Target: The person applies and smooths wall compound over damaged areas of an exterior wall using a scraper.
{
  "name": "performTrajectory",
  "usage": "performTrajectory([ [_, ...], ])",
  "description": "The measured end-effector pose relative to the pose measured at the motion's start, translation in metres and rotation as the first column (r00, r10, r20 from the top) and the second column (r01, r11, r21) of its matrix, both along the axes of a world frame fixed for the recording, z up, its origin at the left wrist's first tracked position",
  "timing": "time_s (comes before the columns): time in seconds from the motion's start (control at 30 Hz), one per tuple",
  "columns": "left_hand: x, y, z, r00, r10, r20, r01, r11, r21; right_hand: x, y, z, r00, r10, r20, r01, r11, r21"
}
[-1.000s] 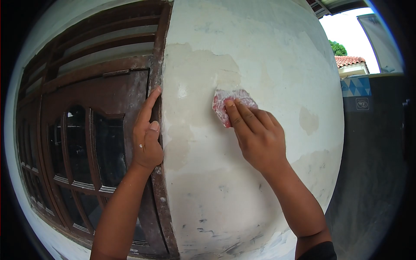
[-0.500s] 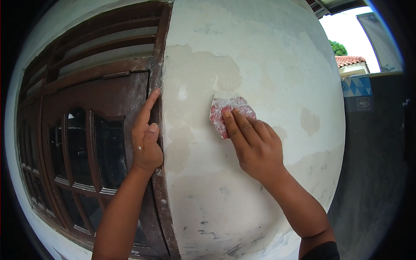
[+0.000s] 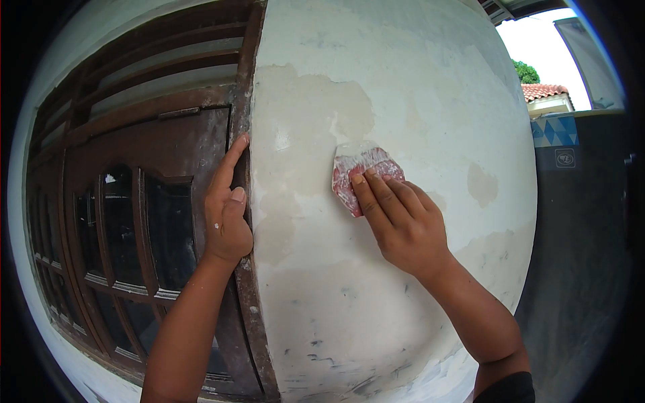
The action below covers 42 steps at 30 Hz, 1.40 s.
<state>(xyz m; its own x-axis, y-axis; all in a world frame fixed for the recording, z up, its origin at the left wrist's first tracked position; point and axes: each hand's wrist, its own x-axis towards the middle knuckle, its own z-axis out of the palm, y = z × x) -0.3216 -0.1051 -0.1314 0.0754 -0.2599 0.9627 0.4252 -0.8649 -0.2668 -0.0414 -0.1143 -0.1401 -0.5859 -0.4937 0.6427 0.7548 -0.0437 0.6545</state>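
Sandpaper (image 3: 356, 171) sits flat under right hand (image 3: 403, 225) fingertips, pressed against wall (image 3: 403, 80); left hand (image 3: 227, 211) rests open-fingered on door frame (image 3: 245, 87).

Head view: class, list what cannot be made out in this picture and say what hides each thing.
All in the head view:
1. Lower part of the sandpaper: covered by the right hand.
2. Right thumb: hidden behind that hand.
3. Palm of the left hand: turned against the door frame.
4. Behind the glass panes: too dark.
5. Sign at the right: too small to read.
6. Foot of the wall: cut off by the bottom edge.
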Motion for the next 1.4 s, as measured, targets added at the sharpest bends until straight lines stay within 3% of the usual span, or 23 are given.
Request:
performTrajectory([
  [0.17,0.001,0.003,0.002,1.000,0.006,-0.009,-0.005,1.000,0.014,-0.002,0.004,0.047,0.995,0.052,-0.083,-0.048,0.998,0.049],
  [0.3,0.001,0.002,0.002,1.000,-0.004,-0.012,0.005,1.000,0.018,-0.009,0.021,0.034,1.000,-0.009,-0.020,0.010,0.999,0.035],
  [0.4,0.000,0.003,0.001,1.000,0.001,-0.009,-0.001,1.000,0.021,-0.009,0.016,-0.002,0.999,0.027,0.016,-0.027,0.999,-0.017],
  [0.5,0.001,0.003,0.001,1.000,-0.007,-0.004,0.008,1.000,0.020,-0.005,0.008,-0.005,0.998,0.057,-0.011,-0.058,0.998,-0.004],
  [0.67,0.002,0.003,0.001,1.000,-0.030,-0.006,0.030,1.000,0.008,-0.001,0.015,0.050,0.992,0.070,-0.108,-0.063,0.996,0.062],
  [0.93,0.003,0.002,0.001,1.000,-0.010,-0.010,0.011,1.000,0.027,0.000,0.017,-0.015,0.998,0.032,-0.050,-0.032,0.999,-0.006],
  [1.1,0.001,0.004,0.001,1.000,-0.006,-0.009,0.006,1.000,0.018,0.001,0.008,0.033,0.989,0.087,-0.121,-0.077,0.993,0.089],
  [1.23,0.002,0.004,0.001,1.000,-0.020,0.002,0.020,1.000,0.014,-0.002,0.019,0.047,0.990,0.048,-0.132,-0.048,0.999,0.000],
  [1.4,0.002,0.005,0.000,1.000,-0.008,0.014,0.008,1.000,0.019,-0.006,0.017,-0.011,0.995,0.091,-0.033,-0.092,0.996,-0.020],
])
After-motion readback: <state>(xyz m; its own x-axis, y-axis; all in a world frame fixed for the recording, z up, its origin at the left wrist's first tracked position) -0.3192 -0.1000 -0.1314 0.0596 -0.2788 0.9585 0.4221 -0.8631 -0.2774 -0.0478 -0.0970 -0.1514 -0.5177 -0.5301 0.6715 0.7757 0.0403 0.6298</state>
